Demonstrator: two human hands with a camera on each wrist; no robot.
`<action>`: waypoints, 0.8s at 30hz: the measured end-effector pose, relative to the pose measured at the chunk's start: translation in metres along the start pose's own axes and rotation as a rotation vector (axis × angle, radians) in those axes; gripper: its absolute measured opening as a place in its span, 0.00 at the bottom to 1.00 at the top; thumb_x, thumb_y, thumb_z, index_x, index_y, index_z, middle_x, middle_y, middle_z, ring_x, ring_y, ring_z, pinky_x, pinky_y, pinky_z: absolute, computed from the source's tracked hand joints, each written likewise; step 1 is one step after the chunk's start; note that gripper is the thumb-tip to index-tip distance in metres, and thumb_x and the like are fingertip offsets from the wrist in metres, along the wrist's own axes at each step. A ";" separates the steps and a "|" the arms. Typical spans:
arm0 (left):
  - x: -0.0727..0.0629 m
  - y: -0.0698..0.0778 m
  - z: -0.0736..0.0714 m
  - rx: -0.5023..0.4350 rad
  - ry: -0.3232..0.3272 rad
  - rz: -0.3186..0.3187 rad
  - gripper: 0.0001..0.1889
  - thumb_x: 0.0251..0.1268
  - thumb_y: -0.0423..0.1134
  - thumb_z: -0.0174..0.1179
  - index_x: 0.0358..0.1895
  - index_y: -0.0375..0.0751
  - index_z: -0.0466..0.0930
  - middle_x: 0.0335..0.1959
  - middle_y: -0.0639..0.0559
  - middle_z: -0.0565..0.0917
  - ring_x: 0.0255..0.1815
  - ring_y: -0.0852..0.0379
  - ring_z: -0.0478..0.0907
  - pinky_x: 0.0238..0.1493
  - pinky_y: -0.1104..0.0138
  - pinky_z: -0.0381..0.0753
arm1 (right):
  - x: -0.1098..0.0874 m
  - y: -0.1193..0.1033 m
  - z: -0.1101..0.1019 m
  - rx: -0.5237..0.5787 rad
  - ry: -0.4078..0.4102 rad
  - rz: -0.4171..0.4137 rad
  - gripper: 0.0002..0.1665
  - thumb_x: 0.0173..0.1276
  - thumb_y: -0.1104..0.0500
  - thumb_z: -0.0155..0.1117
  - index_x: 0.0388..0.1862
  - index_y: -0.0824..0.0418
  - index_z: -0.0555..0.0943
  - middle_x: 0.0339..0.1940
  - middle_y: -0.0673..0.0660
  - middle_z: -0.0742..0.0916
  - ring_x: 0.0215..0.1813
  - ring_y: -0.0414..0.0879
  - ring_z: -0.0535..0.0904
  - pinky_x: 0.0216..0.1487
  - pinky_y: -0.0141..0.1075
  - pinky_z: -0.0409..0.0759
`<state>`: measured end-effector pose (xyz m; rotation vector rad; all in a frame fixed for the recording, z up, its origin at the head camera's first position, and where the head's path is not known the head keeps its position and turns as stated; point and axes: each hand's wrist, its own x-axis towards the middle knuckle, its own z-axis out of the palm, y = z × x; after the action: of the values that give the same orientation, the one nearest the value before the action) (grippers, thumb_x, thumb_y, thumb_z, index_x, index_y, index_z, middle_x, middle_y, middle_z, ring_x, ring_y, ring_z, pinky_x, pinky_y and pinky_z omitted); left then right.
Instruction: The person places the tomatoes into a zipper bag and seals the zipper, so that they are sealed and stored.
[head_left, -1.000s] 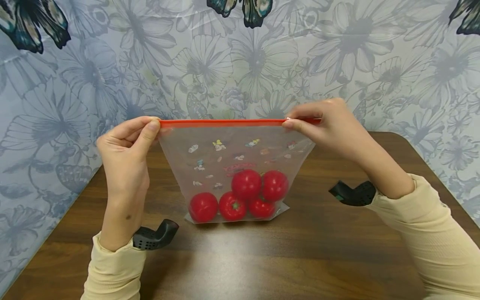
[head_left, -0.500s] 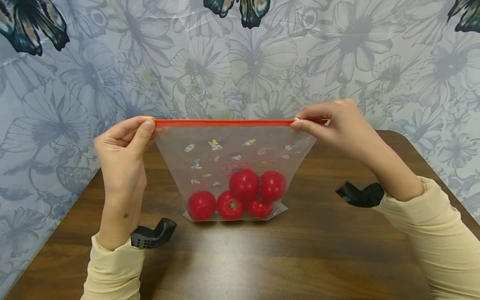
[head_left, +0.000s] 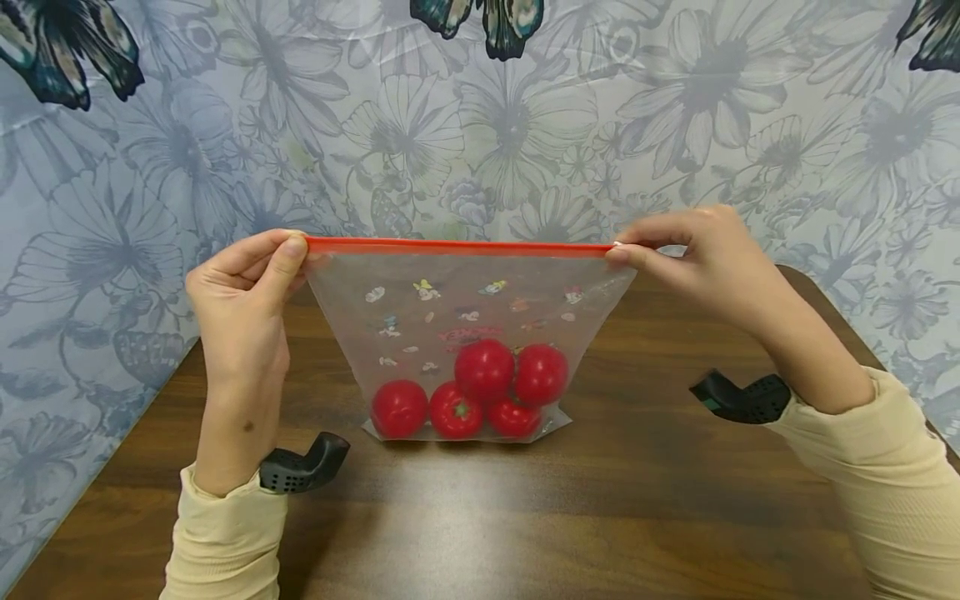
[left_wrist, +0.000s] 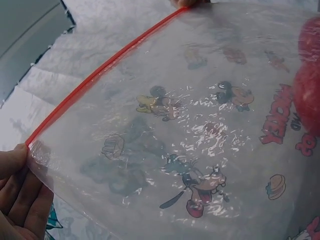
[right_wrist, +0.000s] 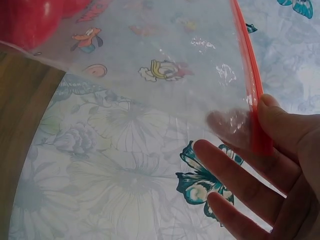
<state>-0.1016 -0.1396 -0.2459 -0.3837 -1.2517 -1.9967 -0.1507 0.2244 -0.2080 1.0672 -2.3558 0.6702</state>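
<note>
A clear zip bag (head_left: 367, 333) with an orange-red closure strip (head_left: 450, 247) and small cartoon prints stands upright, its base on the table. Several red tomatoes (head_left: 484, 370) lie in its bottom, two of them above the others. At the strip's left end, my left hand (head_left: 243, 304) pinches the corner between thumb and forefinger. My right hand (head_left: 697, 262) pinches the strip's right end, where a small white bit shows at the fingertips. The strip is stretched straight between both hands. In the right wrist view, the other fingers (right_wrist: 240, 185) are spread behind the corner.
The brown wooden table (head_left: 465, 525) extends under the bag and towards me. Behind it hangs a pale floral backdrop (head_left: 525, 125) with dark butterflies. A black wrist camera (head_left: 303, 467) sits on the left wrist, another black camera (head_left: 742, 398) on the right.
My right hand has slid rightward along the strip to its end; the piece of strip that stuck out past its fingers no longer shows. The left hand keeps its pinch.
</note>
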 end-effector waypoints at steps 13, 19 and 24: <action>0.008 0.004 -0.009 -0.051 0.023 -0.081 0.08 0.49 0.20 0.66 0.33 0.17 0.80 0.24 0.36 0.83 0.24 0.48 0.83 0.33 0.66 0.83 | -0.002 -0.007 0.000 0.037 0.029 0.019 0.01 0.59 0.63 0.69 0.29 0.58 0.86 0.24 0.45 0.85 0.29 0.29 0.77 0.30 0.22 0.71; 0.012 0.000 -0.020 -0.028 -0.007 -0.156 0.14 0.54 0.25 0.65 0.45 0.21 0.80 0.30 0.38 0.84 0.28 0.52 0.83 0.33 0.68 0.82 | -0.001 -0.013 0.004 0.081 0.018 0.075 0.02 0.61 0.64 0.67 0.32 0.61 0.86 0.22 0.45 0.85 0.26 0.30 0.79 0.28 0.21 0.73; 0.017 -0.014 -0.041 0.116 -0.183 -0.273 0.22 0.65 0.33 0.57 0.62 0.33 0.71 0.47 0.43 0.82 0.44 0.53 0.81 0.49 0.68 0.77 | 0.004 -0.008 0.006 0.073 0.031 0.103 0.03 0.61 0.64 0.67 0.33 0.63 0.86 0.21 0.48 0.85 0.23 0.30 0.78 0.22 0.22 0.69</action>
<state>-0.1181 -0.1784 -0.2651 -0.3608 -1.5994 -2.1394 -0.1482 0.2141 -0.2085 0.9641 -2.3888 0.8093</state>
